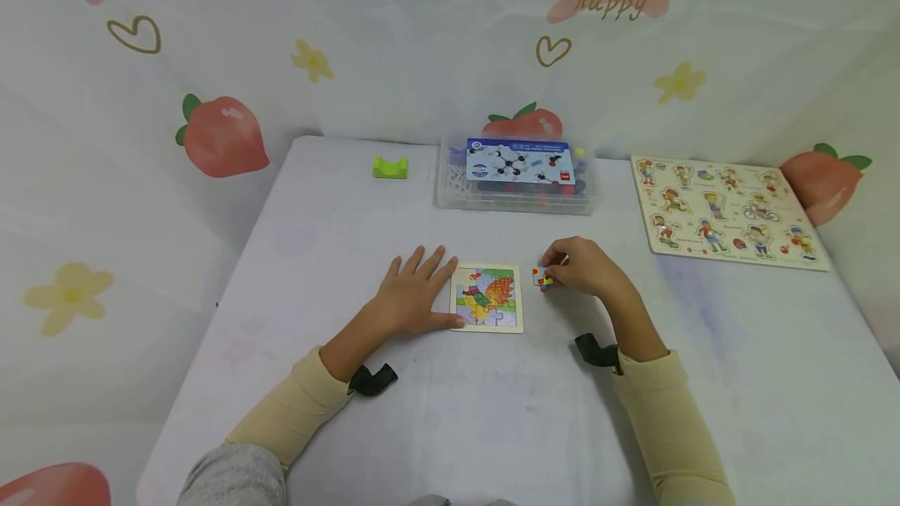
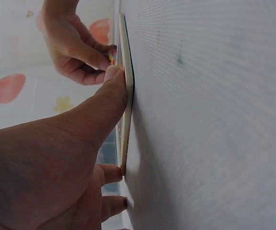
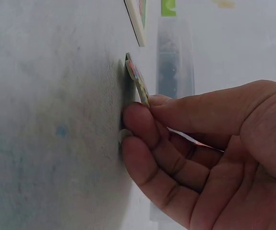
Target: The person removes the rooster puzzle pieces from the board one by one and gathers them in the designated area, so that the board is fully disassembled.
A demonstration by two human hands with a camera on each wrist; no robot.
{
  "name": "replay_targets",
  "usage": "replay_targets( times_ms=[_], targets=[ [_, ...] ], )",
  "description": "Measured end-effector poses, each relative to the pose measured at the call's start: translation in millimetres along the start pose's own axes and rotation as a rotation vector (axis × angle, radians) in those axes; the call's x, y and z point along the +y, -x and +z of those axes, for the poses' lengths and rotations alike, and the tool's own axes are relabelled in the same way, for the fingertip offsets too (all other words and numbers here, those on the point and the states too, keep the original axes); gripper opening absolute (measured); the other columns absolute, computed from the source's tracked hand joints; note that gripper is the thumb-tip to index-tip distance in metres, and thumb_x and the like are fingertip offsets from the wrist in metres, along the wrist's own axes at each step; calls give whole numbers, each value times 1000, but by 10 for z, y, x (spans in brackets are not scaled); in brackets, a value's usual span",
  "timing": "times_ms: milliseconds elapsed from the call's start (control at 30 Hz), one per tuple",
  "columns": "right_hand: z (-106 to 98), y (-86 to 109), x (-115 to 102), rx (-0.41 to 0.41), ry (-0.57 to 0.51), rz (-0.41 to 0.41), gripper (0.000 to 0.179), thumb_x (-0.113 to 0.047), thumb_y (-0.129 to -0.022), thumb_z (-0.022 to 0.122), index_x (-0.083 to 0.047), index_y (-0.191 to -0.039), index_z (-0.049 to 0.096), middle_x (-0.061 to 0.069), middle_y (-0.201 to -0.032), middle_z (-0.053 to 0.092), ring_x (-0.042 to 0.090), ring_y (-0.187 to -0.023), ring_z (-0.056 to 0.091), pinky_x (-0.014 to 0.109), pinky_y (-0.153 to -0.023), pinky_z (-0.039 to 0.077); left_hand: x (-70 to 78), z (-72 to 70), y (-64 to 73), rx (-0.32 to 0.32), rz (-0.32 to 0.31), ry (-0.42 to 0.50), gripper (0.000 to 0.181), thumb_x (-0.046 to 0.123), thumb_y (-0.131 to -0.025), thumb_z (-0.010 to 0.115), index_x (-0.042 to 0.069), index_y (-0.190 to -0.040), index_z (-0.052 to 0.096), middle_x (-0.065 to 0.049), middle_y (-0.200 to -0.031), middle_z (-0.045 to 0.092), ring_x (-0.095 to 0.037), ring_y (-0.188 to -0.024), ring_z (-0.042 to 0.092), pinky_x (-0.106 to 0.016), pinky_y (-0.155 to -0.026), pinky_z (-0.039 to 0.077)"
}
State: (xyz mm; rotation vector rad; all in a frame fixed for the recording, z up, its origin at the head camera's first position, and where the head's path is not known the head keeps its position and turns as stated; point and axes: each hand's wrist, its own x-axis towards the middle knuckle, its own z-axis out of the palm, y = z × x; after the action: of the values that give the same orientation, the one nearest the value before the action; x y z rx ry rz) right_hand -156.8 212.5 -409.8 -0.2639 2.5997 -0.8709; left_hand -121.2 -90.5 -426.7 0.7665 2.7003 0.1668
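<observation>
A small square jigsaw puzzle (image 1: 487, 297) in a pale wooden frame lies on the table, its picture a colourful bird. My left hand (image 1: 411, 299) is spread flat beside it, with thumb and a fingertip at the frame's left edge. In the left wrist view, the thumb (image 2: 106, 98) presses on the frame's rim (image 2: 128, 91). Just right of the frame, my right hand (image 1: 585, 268) pinches a colourful puzzle piece (image 1: 541, 278) between thumb and finger. Seen from the right wrist, the piece (image 3: 138, 82) tilts close above the table; its outline is partly hidden by the fingertips.
Behind the puzzle stands a clear plastic case (image 1: 516, 197) with a blue molecule-picture card. A lime green notched block (image 1: 390, 168) sits left of it. To the back right lies a wooden board (image 1: 731, 213) with pictures of children. A fruit-patterned cloth (image 1: 422, 45) hangs behind the table.
</observation>
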Motion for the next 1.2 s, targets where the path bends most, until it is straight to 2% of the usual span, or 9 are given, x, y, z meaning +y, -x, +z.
replay_targets(
  times_ms=[467,567,733,833,1200],
  targets=[
    [1,-15,6,6,37,14,7,-2,-92,65,2,-94,70,10,-86,67,22,-75,58,35,-68,49,-6,-9,-8,-18,-9,7,103,72,-87,59,16,-162,19,-12,-167,11,-40,-151,6,-64,-115,12],
    [0,-9,12,-8,38,-1,8,-5,-89,70,1,-95,69,9,-86,65,24,-79,56,36,-70,48,-7,-9,-5,-18,-9,16,103,72,-86,60,16,-162,18,-11,-167,10,-40,-151,6,-64,-115,11],
    [15,-15,29,-53,44,-46,26,-13,-80,84,-2,-97,68,8,-90,63,26,-86,54,40,-77,47,-10,-5,-4,-15,-8,15,103,72,-86,60,15,-162,19,-11,-167,11,-40,-151,6,-64,-115,11],
    [15,-17,26,-62,66,-68,28,-12,-78,85,-2,-98,67,9,-93,63,27,-88,54,41,-79,47,-5,-11,-4,-21,-12,12,103,73,-86,59,16,-162,18,-11,-167,10,-40,-151,5,-64,-116,11],
    [62,23,-102,-10,103,-103,26,-9,-80,83,-1,-101,70,12,-97,61,28,-89,55,42,-80,48,3,-19,6,-14,-5,3,102,72,-87,60,15,-162,21,-12,-167,13,-41,-151,8,-64,-115,13]
  ],
)
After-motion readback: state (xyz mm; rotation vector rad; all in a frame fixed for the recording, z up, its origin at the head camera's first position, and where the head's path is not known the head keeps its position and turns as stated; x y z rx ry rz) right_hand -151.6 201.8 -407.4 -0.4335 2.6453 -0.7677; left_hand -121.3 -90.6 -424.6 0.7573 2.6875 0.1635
